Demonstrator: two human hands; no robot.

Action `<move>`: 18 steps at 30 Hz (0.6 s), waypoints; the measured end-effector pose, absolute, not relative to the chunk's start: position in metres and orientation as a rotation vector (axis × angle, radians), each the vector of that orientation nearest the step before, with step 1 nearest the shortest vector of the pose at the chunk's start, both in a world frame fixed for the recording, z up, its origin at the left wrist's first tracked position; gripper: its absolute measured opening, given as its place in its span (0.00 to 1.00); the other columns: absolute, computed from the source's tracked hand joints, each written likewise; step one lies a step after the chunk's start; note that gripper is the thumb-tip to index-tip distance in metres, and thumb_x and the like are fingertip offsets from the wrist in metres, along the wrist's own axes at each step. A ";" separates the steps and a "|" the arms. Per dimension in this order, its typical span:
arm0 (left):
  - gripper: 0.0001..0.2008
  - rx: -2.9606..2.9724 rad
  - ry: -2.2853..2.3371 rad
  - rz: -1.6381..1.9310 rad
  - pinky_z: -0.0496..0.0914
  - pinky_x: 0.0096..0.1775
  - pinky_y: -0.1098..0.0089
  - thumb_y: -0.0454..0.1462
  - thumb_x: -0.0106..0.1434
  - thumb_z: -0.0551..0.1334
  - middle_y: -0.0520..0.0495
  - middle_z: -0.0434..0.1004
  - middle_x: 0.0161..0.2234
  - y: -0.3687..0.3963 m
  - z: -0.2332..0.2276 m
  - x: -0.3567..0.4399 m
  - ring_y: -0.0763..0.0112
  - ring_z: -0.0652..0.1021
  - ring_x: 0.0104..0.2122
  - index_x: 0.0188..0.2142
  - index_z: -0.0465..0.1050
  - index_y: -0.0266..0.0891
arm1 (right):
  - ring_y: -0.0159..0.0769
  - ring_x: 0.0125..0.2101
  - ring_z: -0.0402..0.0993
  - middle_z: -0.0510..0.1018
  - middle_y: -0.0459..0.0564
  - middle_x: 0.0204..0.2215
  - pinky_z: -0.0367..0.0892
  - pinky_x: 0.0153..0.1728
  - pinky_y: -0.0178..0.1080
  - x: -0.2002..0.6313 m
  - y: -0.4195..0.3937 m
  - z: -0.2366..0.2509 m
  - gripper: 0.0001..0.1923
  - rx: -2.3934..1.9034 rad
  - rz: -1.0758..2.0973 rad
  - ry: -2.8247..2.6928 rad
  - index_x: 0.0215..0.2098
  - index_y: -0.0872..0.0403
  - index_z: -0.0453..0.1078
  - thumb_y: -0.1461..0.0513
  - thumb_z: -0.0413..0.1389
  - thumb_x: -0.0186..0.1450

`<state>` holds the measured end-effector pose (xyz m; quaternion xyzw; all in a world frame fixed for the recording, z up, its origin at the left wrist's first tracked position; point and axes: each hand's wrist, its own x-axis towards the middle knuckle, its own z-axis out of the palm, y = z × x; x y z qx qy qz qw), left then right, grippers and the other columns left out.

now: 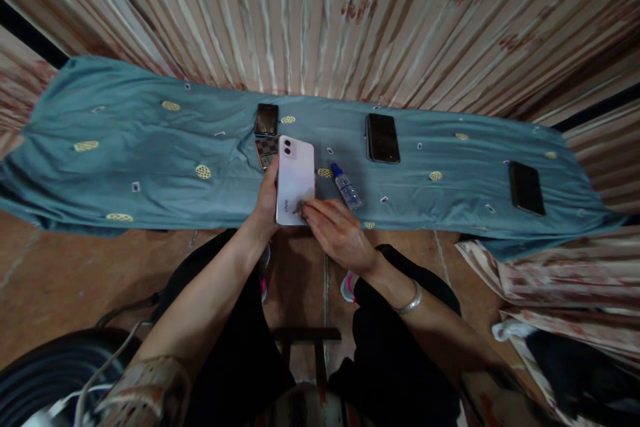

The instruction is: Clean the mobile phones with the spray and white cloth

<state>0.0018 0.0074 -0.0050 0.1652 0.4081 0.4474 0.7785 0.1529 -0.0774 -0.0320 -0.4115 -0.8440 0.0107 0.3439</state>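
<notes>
Lying just right of the held white phone (295, 178), a small clear bottle with a blue cap (346, 187) is seen on the blue cloth (125, 167), close beside the right hand (339, 233). A small dark phone (266, 119) is set behind the white one, and a checkered phone (264, 150) is partly hidden by its upper edge. Further right, a larger dark phone (383, 138) is laid flat, and another dark phone (526, 187) is placed well apart near the cloth's right end.

The white phone is gripped along its left edge by the left hand (267, 203), back side up, above the cloth's near edge. The right hand's fingertips (306, 208) are pressed to the phone's lower right corner over a small greyish wad; whether anything is pinched there cannot be told.

The cloth, dotted with yellow ovals, is spread over a long surface before a striped curtain (350, 20). A tiled brown floor (65, 273) is seen below.
</notes>
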 end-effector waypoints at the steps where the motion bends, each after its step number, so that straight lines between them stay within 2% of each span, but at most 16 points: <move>1: 0.28 0.358 0.886 0.969 0.79 0.38 0.62 0.58 0.71 0.55 0.40 0.86 0.36 0.007 -0.006 0.002 0.53 0.85 0.39 0.49 0.80 0.38 | 0.45 0.49 0.80 0.84 0.60 0.51 0.80 0.53 0.49 0.152 -0.079 -0.031 0.17 -1.046 0.017 -2.203 0.58 0.58 0.77 0.67 0.52 0.75; 7: 0.26 0.341 0.931 0.990 0.78 0.39 0.64 0.55 0.73 0.54 0.42 0.84 0.34 0.009 -0.010 0.006 0.57 0.83 0.37 0.47 0.81 0.37 | 0.43 0.51 0.79 0.83 0.58 0.52 0.79 0.56 0.48 0.142 -0.083 -0.024 0.18 -1.032 0.043 -2.287 0.60 0.55 0.75 0.68 0.51 0.76; 12: 0.25 0.354 0.997 1.009 0.76 0.36 0.65 0.54 0.73 0.55 0.45 0.83 0.31 0.012 -0.012 0.010 0.60 0.82 0.33 0.47 0.81 0.38 | 0.42 0.50 0.80 0.83 0.59 0.51 0.79 0.56 0.46 0.135 -0.081 -0.019 0.17 -1.025 -0.005 -2.296 0.58 0.57 0.76 0.67 0.50 0.77; 18: 0.23 0.351 0.964 0.994 0.75 0.36 0.69 0.50 0.76 0.53 0.48 0.81 0.27 0.014 -0.018 0.011 0.68 0.78 0.28 0.41 0.81 0.38 | 0.42 0.52 0.80 0.83 0.58 0.52 0.78 0.58 0.47 0.128 -0.078 -0.013 0.17 -1.015 0.056 -2.300 0.59 0.56 0.75 0.66 0.50 0.77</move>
